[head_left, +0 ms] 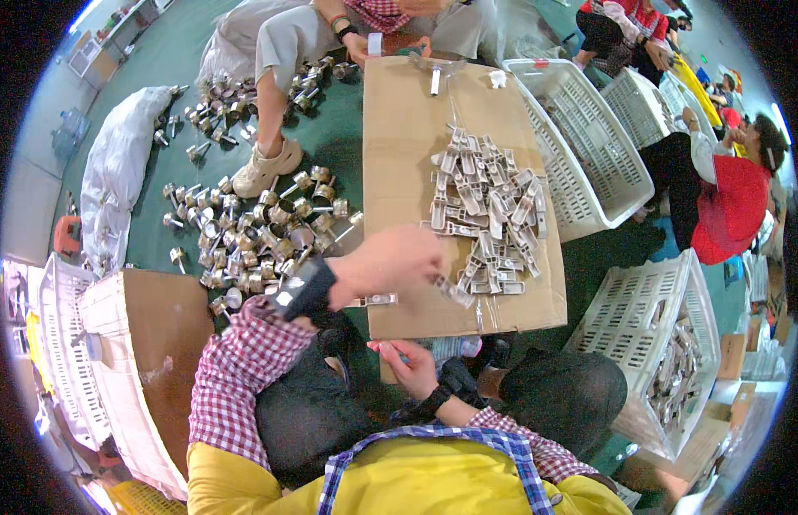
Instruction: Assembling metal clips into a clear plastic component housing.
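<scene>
My left hand (395, 262) reaches in over the cardboard sheet (399, 172), its fingers closed on a pale grey bracket (455, 292), slightly blurred. Just beyond it lies a heap of similar channel-shaped brackets (480, 202). Under my left wrist another bracket (375, 300) shows at the sheet's left edge. Closer to my body, my right hand (412, 367) hangs at the sheet's near edge with its fingertips drawn together; whether something small is between them is hidden.
Round metal parts with stems (262, 236) cover the floor at left, beside a cardboard box (159, 343). White crates (588, 154) stand at right; a nearer crate (648, 343) holds brackets. Across the sheet sits a person whose hand (356, 47) is near a tape roll (375, 43).
</scene>
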The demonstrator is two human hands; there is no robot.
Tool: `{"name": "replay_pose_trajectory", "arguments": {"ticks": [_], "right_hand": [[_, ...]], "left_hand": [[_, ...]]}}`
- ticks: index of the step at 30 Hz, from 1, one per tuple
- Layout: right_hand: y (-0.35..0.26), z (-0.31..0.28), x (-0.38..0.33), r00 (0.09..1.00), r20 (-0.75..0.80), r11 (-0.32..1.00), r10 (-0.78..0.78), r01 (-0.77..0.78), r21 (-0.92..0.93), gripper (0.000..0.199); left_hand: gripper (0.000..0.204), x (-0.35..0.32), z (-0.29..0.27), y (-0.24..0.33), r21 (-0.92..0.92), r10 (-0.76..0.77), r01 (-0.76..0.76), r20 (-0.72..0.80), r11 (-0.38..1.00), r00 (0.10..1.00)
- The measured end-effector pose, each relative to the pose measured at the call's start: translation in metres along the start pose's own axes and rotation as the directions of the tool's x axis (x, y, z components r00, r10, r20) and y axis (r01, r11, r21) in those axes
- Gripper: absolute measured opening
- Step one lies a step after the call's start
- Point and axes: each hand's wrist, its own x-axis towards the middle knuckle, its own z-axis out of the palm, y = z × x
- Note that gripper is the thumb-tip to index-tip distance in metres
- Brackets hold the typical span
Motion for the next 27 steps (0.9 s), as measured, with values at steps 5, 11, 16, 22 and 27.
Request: {"name": "replay_pose_trajectory", "arguments": {"ticks": [5, 11, 16, 22, 27], "right_hand": [[-0.014, 0.002, -0.001, 0.997, -0.005, 0.996, 0.082, -0.082, -0.024, 0.023], [-0.017, 0.001, -0.001, 0.988, 0.012, 0.988, 0.154, -0.154, -0.02, 0.023], [-0.021, 0.0, 0.0, 0.99, 0.017, 0.988, 0.143, -0.141, -0.064, 0.023], [-0.016, 0.0, -0.001, 0.991, 0.012, 0.99, 0.131, -0.13, -0.06, 0.022], [-0.012, -0.001, -0.002, 0.989, 0.002, 0.987, 0.147, -0.147, -0.063, 0.021]], "left_hand": [[0.012, -0.062, -0.03, -0.022, -0.654, -0.635, 0.375, -0.212, 0.657, 0.743], [0.013, -0.114, -0.001, -0.048, -0.903, -0.768, 0.24, -0.137, 0.356, 0.626], [0.014, -0.11, 0.014, -0.046, -0.942, -0.792, 0.184, -0.118, 0.279, 0.6], [0.011, -0.105, 0.022, -0.043, -0.83, -0.788, 0.302, -0.239, 0.469, 0.567], [0.013, -0.102, 0.021, -0.038, -0.793, -0.795, 0.365, -0.232, 0.488, 0.56]]}}
